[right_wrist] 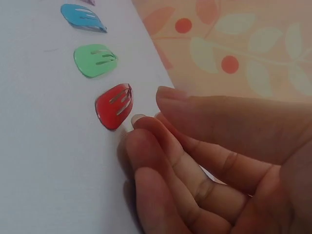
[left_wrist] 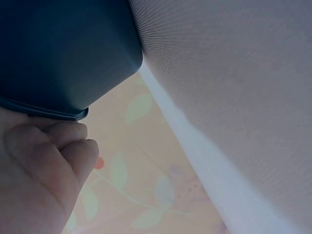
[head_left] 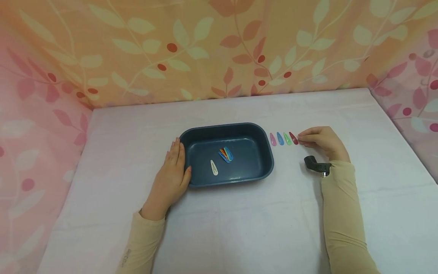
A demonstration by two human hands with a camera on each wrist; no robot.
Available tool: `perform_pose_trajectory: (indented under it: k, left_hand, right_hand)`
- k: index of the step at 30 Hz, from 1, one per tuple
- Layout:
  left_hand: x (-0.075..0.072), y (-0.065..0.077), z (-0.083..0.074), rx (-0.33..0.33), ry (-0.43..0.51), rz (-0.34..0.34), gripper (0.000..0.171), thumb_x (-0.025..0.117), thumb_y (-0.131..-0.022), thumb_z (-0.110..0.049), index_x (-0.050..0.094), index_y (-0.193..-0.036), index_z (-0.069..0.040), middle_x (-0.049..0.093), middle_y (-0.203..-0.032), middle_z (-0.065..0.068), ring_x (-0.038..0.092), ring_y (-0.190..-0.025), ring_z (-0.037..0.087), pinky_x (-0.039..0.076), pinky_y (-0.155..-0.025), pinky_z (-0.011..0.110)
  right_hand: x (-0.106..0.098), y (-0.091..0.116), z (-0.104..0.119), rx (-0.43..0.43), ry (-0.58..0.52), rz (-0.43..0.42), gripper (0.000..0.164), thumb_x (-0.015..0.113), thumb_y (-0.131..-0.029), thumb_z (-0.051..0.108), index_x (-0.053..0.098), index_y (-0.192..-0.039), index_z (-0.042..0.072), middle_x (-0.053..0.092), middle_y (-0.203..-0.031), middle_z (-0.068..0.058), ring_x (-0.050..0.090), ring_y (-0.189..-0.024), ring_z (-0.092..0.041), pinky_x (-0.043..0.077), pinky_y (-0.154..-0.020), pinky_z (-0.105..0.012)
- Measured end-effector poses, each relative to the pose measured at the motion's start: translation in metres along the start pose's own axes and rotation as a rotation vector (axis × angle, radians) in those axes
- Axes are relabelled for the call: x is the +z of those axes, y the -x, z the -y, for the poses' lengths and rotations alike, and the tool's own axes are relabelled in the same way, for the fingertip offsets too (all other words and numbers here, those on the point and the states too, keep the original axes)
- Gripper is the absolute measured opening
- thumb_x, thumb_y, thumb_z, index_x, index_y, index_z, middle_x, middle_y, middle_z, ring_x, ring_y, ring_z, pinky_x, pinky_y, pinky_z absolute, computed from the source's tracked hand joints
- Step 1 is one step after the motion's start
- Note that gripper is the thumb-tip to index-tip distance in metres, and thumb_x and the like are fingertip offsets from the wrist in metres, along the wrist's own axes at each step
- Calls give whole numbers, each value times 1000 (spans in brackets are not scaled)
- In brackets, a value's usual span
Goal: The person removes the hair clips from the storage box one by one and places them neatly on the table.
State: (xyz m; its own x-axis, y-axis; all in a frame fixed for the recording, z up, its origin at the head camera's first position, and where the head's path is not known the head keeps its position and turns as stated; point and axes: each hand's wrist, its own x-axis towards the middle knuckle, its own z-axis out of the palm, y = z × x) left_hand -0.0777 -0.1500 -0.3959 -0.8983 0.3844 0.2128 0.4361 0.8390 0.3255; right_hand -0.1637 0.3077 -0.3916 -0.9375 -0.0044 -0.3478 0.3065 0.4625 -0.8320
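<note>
A dark blue rectangular tray (head_left: 236, 182) stands mid-table. Inside it lie a white snap hair clip (head_left: 214, 168) and a small cluster of blue, orange and other coloured clips (head_left: 226, 155). My left hand (head_left: 172, 177) rests along the tray's left rim with its fingers straight. To the right of the tray, pink (head_left: 273, 139), blue (head_left: 280, 139), green (head_left: 287, 139) and red (right_wrist: 114, 107) snap hair clips form a row. Close beside the red one is my right hand (right_wrist: 209, 161), fingers loosely bent, thumb apart from them, with nothing visible between.
A white cloth (head_left: 239, 228) covers the table. Leaf-patterned curtains (head_left: 219, 49) hang behind it and at both sides. A black wrist-camera mount (head_left: 316, 165) sticks out leftward from the right sleeve, above the cloth.
</note>
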Motion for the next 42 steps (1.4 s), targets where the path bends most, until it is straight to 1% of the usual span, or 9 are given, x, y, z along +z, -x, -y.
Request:
perform_pose_trajectory:
  k: [10, 12, 18, 22, 30, 38, 42]
  left_hand:
    - [0, 0, -1, -3, -4, 3, 65, 47, -94, -17, 19, -141, 17, 8, -153, 28, 11, -142, 35, 18, -111, 47]
    - [0, 0, -1, -2, -6, 3, 65, 47, -94, -17, 19, -141, 17, 8, -153, 28, 11, -142, 35, 18, -111, 47]
    - [1, 0, 0, 0, -8, 1, 65, 47, -94, -17, 19, -141, 17, 8, -153, 28, 12, -141, 36, 18, -111, 47]
    - [1, 0, 0, 1, -6, -7, 66, 48, -94, -18, 19, -141, 17, 9, -153, 28, 14, -140, 38, 18, -111, 48]
    - [1, 0, -1, -5, -3, 2, 66, 47, -94, -17, 18, -142, 17, 8, -153, 27, 13, -141, 38, 18, -111, 48]
    - [2, 0, -1, -6, 1, 3, 66, 48, -94, -18, 17, -142, 16, 7, -153, 27, 13, -141, 38, 16, -112, 46]
    - [3, 0, 0, -1, 1, -3, 66, 48, -94, -17, 18, -142, 17, 8, -153, 27, 14, -141, 38, 18, -111, 48]
  right_hand:
    - [-3, 2, 0, 12, 15, -27, 37, 70, -86, 22, 66, -112, -4, 66, -86, 11, 63, -80, -4, 51, -73, -18]
    - [-4, 2, 1, 13, -1, -26, 34, 70, -86, 22, 67, -111, -3, 67, -86, 11, 64, -80, -5, 51, -73, -18]
    - [-2, 4, 6, -4, -97, -32, 22, 70, -86, 16, 71, -103, 1, 68, -84, 9, 65, -80, -8, 52, -74, -20]
    - [-1, 6, 9, -25, -117, -35, 15, 69, -86, 13, 73, -97, 4, 69, -83, 9, 66, -80, -8, 53, -74, -21]
    - [3, 10, 18, -70, -128, -49, 20, 68, -87, 11, 70, -101, -4, 69, -81, 8, 67, -79, -8, 53, -72, -20]
    - [4, 14, 26, -82, -105, -57, 23, 68, -87, 14, 69, -102, -4, 69, -81, 8, 67, -78, -9, 52, -72, -20]
    - [5, 15, 29, -90, -89, -58, 24, 68, -87, 16, 69, -103, -3, 69, -82, 8, 67, -79, -11, 52, -73, -20]
